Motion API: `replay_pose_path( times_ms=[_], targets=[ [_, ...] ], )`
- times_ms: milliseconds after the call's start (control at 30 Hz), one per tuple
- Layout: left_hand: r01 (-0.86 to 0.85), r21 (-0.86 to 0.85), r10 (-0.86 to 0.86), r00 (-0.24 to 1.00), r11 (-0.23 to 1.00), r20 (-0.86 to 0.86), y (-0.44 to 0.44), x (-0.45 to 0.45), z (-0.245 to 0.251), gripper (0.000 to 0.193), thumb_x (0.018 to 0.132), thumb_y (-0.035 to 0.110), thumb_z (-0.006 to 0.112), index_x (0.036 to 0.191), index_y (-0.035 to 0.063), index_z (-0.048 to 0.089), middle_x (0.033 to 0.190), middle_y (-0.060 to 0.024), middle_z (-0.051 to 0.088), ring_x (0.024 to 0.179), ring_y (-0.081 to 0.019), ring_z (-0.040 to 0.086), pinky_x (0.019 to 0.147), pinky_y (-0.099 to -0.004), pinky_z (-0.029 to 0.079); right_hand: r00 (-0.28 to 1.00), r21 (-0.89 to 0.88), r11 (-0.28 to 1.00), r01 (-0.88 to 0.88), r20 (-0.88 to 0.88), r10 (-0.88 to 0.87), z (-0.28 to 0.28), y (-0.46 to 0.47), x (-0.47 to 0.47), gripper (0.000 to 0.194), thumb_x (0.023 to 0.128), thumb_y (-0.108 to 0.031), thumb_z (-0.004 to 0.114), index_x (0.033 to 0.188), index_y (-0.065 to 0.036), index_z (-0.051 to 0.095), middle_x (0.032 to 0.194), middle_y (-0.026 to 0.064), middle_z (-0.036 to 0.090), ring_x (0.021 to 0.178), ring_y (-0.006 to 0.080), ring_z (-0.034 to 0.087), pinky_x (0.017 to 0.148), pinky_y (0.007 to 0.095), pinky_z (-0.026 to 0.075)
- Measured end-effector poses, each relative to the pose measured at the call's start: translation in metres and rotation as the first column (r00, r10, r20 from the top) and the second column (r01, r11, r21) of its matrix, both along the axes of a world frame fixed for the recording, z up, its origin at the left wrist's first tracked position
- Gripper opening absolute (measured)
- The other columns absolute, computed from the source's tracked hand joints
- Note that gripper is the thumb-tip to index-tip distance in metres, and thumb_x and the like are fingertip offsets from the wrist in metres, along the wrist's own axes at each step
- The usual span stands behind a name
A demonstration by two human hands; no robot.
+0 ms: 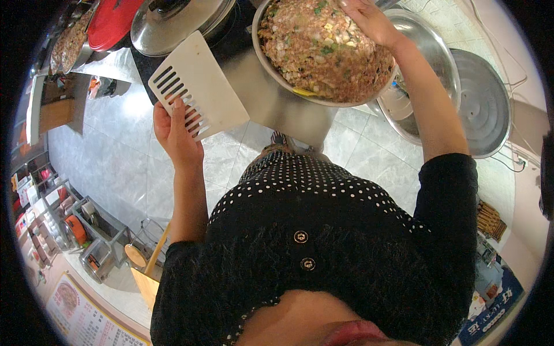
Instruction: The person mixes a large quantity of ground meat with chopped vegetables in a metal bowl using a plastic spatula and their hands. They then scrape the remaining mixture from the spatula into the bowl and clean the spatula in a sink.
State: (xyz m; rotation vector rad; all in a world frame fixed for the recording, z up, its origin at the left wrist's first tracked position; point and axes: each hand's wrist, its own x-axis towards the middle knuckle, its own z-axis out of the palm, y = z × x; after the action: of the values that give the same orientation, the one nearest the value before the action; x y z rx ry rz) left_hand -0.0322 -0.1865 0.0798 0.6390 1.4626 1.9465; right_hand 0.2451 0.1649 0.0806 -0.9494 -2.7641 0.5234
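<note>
My left hand (178,129) grips a flat white plastic scraper (212,82) by its slotted end, thumb across the slots. To the right of it, a large round metal bowl (277,80) holds ground meat mixed with chopped onion and green bits (320,52). My right hand (361,17) lies at the bowl's upper right, over the mixture near the rim; its fingertips are cut off by the picture's top edge. A yellow piece (305,92) lies against the bowl's near inner wall.
A domed metal lid (173,30) covers a pan at the upper left, beside a red lid (113,21). Farther left is a covered container of mixture (71,47). Right of the bowl stand a shiny metal basin (441,47) and a grey round lid (484,104). A counter holds racks (104,220).
</note>
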Motion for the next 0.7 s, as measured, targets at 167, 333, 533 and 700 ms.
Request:
replay_pose_path(
  times_ms=[167, 333, 533, 700],
  targets=[
    [0.043, 0.017, -0.042, 0.998, 0.999, -0.049, 0.002, -0.002, -0.003, 0.018, 0.099, 0.012, 0.056, 0.113, 0.0009, 0.054, 0.103, -0.0077, 0.066, 0.086, -0.0104, 0.066, 0.076, -0.0245, 0.054, 0.993, -0.012, 0.999, 0.037, -0.111, -0.038, 0.033, -0.057, 0.013, 0.058, 0.104, -0.043, 0.035, 0.151, -0.009, 0.034, 0.155, 0.0219, 0.029, 0.145, 0.0389, 0.023, 0.120, 0.0439, 0.016],
    [0.026, -0.006, -0.026, 1.000, 1.000, 0.014, 0.009, 0.002, -0.001, 0.018, 0.100, 0.013, 0.056, 0.113, 0.0012, 0.054, 0.104, -0.0077, 0.066, 0.086, -0.0105, 0.066, 0.075, -0.0244, 0.054, 0.971, 0.506, 0.838, -0.205, 0.216, 0.107, 0.019, -0.133, -0.009, 0.057, 0.097, -0.050, 0.047, 0.149, -0.028, 0.039, 0.156, 0.0046, 0.035, 0.147, 0.0234, 0.026, 0.119, 0.0495, 0.021],
    [0.078, 0.006, -0.078, 0.996, 0.997, -0.034, 0.015, 0.009, 0.009, 0.018, 0.099, 0.012, 0.055, 0.114, 0.0017, 0.053, 0.102, -0.0074, 0.065, 0.085, -0.0102, 0.065, 0.074, -0.0237, 0.054, 0.985, 0.453, 0.882, -0.133, 0.162, 0.066, 0.003, -0.147, -0.014, 0.053, 0.094, -0.045, 0.054, 0.145, -0.033, 0.044, 0.154, -0.0066, 0.038, 0.146, 0.0186, 0.026, 0.121, 0.0513, 0.012],
    [0.087, 0.009, -0.087, 0.996, 0.996, 0.014, 0.015, 0.012, 0.011, 0.016, 0.099, 0.013, 0.056, 0.112, 0.0025, 0.053, 0.101, -0.0064, 0.065, 0.084, -0.0096, 0.064, 0.073, -0.0232, 0.053, 0.973, 0.394, 0.891, -0.227, 0.131, 0.190, 0.002, -0.154, -0.016, 0.053, 0.098, -0.045, 0.049, 0.149, -0.035, 0.038, 0.158, -0.0076, 0.029, 0.148, 0.0170, 0.021, 0.121, 0.0524, 0.007]
  ],
)
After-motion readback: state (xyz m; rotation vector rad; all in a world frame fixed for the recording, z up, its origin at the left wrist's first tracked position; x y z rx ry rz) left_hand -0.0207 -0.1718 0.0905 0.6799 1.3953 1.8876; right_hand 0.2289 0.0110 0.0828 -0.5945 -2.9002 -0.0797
